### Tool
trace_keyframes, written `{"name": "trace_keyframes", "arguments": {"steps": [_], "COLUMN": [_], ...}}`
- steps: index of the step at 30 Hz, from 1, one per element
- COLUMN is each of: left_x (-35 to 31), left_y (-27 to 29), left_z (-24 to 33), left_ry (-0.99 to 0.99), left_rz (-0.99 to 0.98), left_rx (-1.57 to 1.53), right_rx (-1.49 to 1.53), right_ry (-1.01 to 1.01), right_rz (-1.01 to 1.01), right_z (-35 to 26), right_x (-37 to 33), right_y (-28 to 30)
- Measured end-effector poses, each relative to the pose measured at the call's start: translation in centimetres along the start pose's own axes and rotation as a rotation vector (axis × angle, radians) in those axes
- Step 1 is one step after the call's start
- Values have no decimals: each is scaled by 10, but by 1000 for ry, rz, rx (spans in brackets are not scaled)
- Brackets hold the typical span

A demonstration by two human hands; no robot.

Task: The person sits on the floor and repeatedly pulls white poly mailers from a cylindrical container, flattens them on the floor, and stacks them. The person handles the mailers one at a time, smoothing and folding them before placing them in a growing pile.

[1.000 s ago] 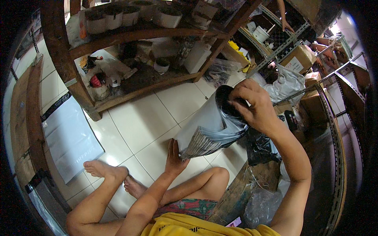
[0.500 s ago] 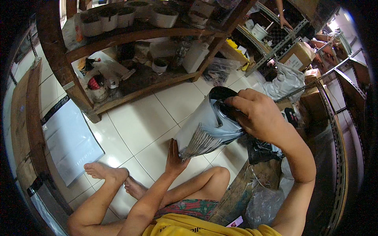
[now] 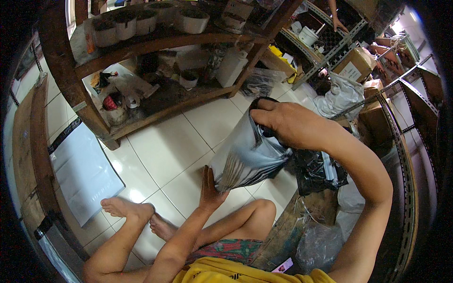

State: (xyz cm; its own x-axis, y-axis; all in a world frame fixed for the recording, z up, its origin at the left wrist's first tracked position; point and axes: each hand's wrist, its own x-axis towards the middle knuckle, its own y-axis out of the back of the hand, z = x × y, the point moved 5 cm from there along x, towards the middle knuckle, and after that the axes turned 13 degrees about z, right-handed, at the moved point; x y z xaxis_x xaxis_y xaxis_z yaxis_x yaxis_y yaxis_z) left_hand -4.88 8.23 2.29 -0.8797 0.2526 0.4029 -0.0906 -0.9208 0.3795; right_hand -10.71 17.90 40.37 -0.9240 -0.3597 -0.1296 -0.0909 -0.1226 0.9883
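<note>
A thick bundle of white and grey plastic mailing bags (image 3: pixel 243 146) with black edging is held up in front of me, tilted, its many layered edges fanned and partly blurred. My left hand (image 3: pixel 211 191) supports its lower left corner, fingers up along the side with the thumb underneath. Over the upper end, my right hand (image 3: pixel 283 121) curls its fingers around the black edge; the fingertips are partly hidden behind the bags. A single flat white bag (image 3: pixel 87 172) with a black end lies on the tiles at the left.
A wooden shelf (image 3: pixel 165 111) with white pots (image 3: pixel 193 21) stands ahead. At my right are a low wooden surface (image 3: pixel 288 226), a black plastic bag (image 3: pixel 314 174) and clear plastic (image 3: pixel 318 247). A metal rack (image 3: pixel 316 54) and cartons (image 3: pixel 354 66) stand farther right, near another person's hand (image 3: pixel 339 24).
My right hand has shifted left and slightly down across the top of the bundle, turning palm-down. The bags' fanned layers have bent and blurred. My left hand stays nearly still.
</note>
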Motion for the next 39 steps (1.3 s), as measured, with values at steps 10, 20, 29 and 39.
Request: {"name": "trace_keyframes", "arguments": {"steps": [10, 20, 29, 39], "left_x": [-1, 0, 1, -1], "left_y": [-4, -4, -1, -9], "left_z": [-6, 2, 1, 11], "left_ry": [-99, -65, -38, -24], "left_rz": [-30, 49, 25, 16], "left_rx": [133, -17, -27, -50], "right_rx": [-32, 27, 63, 72], "right_ry": [-281, 58, -50, -32], "right_rz": [17, 270, 173, 179], "right_z": [6, 13, 2, 20], "right_x": [2, -5, -8, -15], "right_y": [4, -8, 5, -6]}}
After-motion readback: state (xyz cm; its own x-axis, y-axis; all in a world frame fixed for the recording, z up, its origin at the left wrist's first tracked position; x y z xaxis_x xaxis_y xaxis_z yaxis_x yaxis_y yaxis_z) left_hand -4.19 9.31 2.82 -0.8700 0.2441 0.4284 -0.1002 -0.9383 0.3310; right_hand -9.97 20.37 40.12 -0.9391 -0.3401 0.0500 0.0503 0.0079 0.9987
